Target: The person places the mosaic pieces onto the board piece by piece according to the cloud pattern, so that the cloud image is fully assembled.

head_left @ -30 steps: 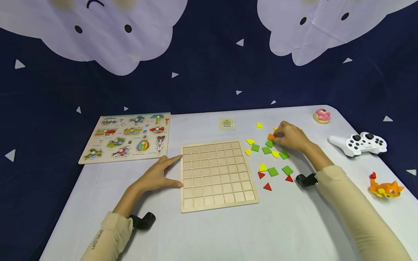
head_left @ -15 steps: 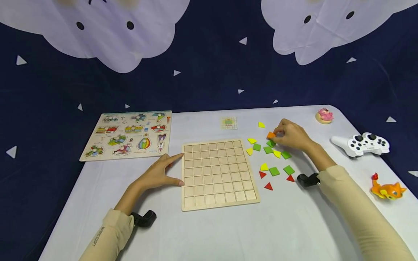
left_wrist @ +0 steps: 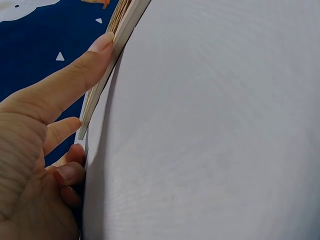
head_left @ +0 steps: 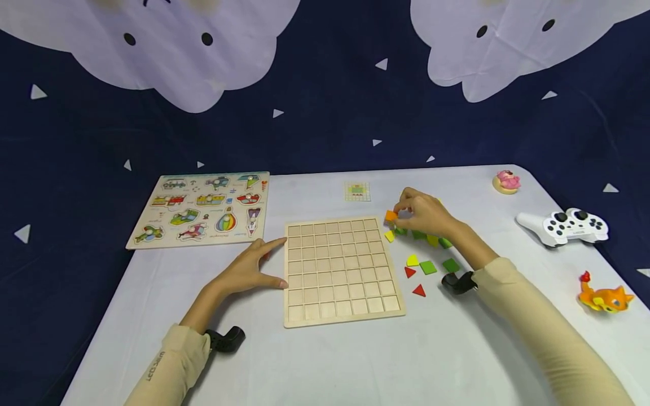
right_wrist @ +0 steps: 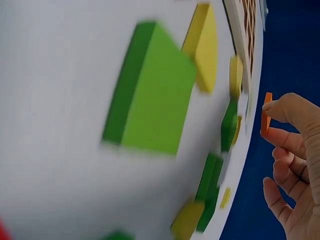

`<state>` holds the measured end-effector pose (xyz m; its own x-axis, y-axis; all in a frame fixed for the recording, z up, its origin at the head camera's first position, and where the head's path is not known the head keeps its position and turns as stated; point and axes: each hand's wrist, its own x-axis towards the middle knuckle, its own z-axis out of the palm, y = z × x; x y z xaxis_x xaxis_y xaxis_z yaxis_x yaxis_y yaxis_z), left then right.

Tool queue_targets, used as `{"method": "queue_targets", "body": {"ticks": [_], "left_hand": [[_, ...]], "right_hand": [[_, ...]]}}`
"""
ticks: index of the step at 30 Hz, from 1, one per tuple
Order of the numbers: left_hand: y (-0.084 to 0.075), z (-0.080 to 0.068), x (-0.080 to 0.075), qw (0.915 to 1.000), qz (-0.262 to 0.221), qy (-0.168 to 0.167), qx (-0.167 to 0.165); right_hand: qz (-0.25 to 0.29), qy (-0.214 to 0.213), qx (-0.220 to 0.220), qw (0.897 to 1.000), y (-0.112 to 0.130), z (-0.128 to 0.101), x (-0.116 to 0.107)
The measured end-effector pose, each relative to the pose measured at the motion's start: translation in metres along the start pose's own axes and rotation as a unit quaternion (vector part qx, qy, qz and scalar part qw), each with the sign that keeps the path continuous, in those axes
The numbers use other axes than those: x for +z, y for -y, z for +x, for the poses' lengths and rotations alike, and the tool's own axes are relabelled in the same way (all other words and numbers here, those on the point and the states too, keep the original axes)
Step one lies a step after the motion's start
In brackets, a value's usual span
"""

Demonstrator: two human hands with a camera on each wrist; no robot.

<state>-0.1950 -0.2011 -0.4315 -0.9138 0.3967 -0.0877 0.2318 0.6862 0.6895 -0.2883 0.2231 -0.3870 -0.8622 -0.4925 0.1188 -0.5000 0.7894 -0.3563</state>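
My right hand (head_left: 424, 213) pinches an orange square tile (head_left: 391, 216) between thumb and fingertips, near the upper right corner of a wooden grid board (head_left: 337, 270). In the right wrist view the orange tile (right_wrist: 267, 114) is held up on edge, above the table. Several green, yellow and red tiles lie under and in front of this hand, among them a green square (head_left: 428, 267) and a red triangle (head_left: 418, 290). My left hand (head_left: 249, 266) touches the board's left edge with thumb and index finger spread. The left wrist view shows the thumb (left_wrist: 75, 80) against the board's edge.
A picture puzzle board (head_left: 203, 208) with vehicles lies at the back left. Behind the grid stands a small pattern card (head_left: 358, 192). A pink figure (head_left: 508, 181), a white game controller (head_left: 563, 226) and an orange toy (head_left: 605, 296) are along the right side.
My right hand has carried the orange tile left from above the tile pile toward the board's upper right corner. The left hand has stayed at the board's left edge.
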Motion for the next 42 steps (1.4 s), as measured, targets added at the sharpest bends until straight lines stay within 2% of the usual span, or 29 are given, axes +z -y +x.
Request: {"method": "queue_targets", "body": {"ticks": [4, 18, 32, 42], "left_hand": [[0.000, 0.000, 0.000, 1.0000, -0.002, -0.002, 0.002], [0.000, -0.001, 0.001, 0.9999, -0.012, 0.001, -0.001], [0.000, -0.001, 0.000, 0.9999, -0.011, -0.003, 0.000], [0.002, 0.000, 0.001, 0.9999, -0.008, -0.006, 0.005]], "right_hand": [[0.005, 0.001, -0.028, 1.000, 0.011, 0.006, 0.006], [0.018, 0.013, -0.087, 0.996, 0.043, 0.021, 0.027], [0.040, 0.035, -0.123, 0.991, 0.071, 0.032, 0.041], [0.029, 0.052, -0.145, 0.988, 0.086, 0.040, 0.051]]}}
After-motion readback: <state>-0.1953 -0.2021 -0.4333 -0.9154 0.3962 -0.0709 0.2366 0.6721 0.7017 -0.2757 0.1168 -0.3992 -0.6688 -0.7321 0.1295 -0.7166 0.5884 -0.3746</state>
